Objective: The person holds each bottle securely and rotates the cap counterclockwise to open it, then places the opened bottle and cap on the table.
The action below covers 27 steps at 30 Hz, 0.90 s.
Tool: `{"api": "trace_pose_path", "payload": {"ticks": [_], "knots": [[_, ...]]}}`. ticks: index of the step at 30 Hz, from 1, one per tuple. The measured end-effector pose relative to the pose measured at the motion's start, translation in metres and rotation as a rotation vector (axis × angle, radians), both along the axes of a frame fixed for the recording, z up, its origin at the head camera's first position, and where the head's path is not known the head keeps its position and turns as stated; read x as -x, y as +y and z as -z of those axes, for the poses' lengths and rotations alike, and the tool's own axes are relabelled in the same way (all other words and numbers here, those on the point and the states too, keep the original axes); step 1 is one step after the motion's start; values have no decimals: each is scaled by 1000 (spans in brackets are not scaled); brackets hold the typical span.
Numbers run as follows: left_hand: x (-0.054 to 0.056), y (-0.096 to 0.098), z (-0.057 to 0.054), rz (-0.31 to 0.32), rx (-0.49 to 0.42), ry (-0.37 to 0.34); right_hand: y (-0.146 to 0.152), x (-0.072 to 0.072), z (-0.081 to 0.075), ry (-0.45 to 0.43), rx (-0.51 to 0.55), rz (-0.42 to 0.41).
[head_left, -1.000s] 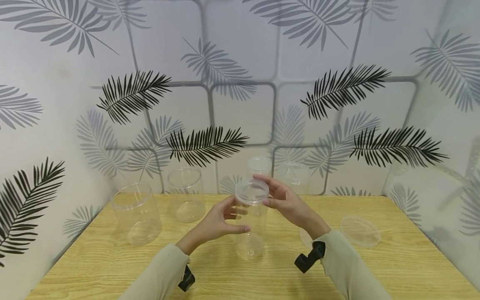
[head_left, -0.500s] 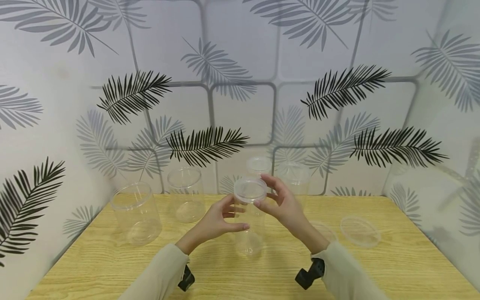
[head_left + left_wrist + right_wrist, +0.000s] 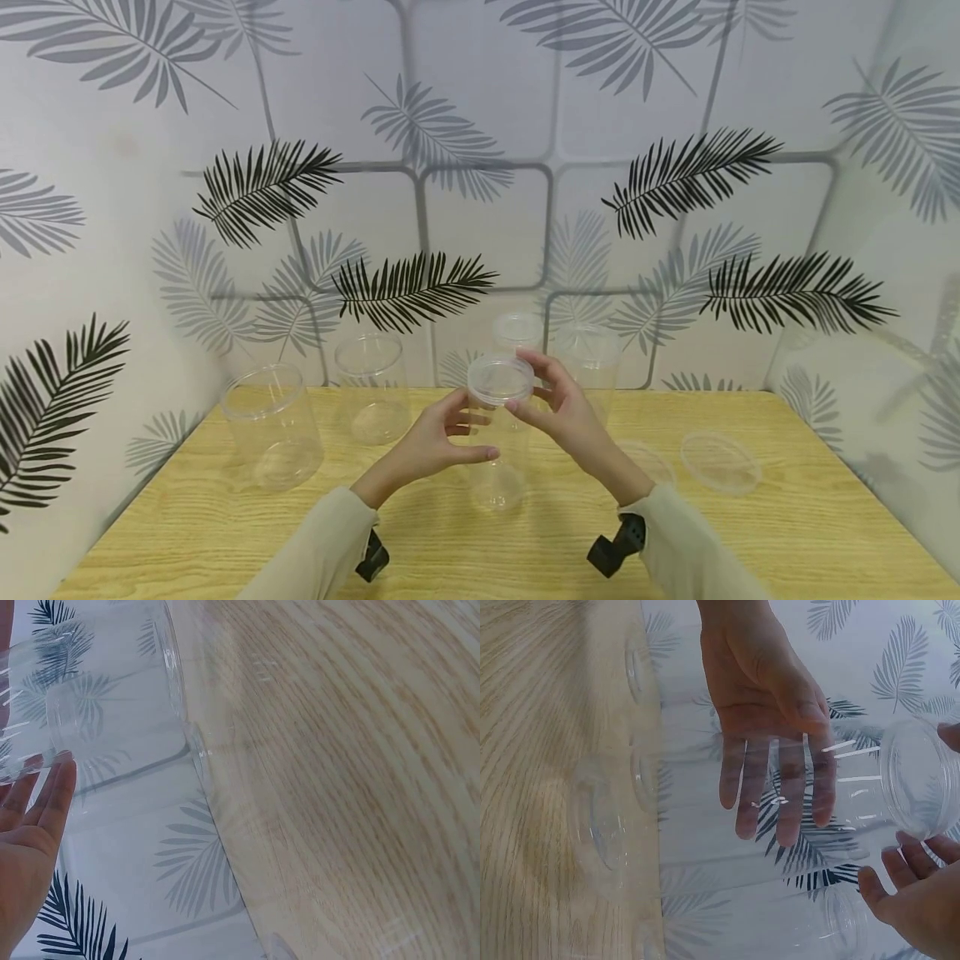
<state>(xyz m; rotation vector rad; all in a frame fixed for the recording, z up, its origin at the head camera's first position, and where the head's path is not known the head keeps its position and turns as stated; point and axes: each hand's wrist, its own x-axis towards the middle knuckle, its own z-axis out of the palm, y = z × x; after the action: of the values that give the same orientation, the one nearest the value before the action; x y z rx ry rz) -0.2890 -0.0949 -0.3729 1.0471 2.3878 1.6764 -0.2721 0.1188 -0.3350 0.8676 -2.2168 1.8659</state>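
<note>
A tall clear plastic jar [image 3: 498, 492] stands upright on the table in front of me, a clear round lid [image 3: 501, 380] sitting over its mouth. My left hand [image 3: 429, 446] holds the jar's body from the left, thumb in front and fingers behind. On the right, my right hand [image 3: 570, 421] grips the lid's rim between thumb and fingers. Through the clear wall in the right wrist view, the left hand's spread fingers [image 3: 787, 787] show behind the jar. The left wrist view catches only part of the jar [image 3: 97, 712] and some fingertips.
Two wide clear jars without lids, one nearer [image 3: 270, 442] and one farther [image 3: 371, 392], stand at the left. Behind the right hand are a narrow jar [image 3: 516, 329] and a wider jar [image 3: 588, 358]. A flat clear disc [image 3: 720, 463] lies at the right, another [image 3: 647, 462] beside the forearm.
My right hand has turned a little round the lid, its thumb moving left, and the forearm has shifted left. The jar's top has moved slightly left. The left hand keeps nearly the same place.
</note>
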Motion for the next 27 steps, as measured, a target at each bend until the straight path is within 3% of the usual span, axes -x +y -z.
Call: {"api": "trace_pose_path", "payload": {"ticks": [8,12,22,27], "knots": [[-1,0,-2,23,4,-20,14,18,-3,-117,96,-349],[-1,0,-1,31,8,-25,17,23,-3,-142,116,-442],[1,-2,1,33,3,-13,17,24,-3,-133,125,-474],[1,-2,1,18,14,1,16,18,-4,-123,108,-359]]}}
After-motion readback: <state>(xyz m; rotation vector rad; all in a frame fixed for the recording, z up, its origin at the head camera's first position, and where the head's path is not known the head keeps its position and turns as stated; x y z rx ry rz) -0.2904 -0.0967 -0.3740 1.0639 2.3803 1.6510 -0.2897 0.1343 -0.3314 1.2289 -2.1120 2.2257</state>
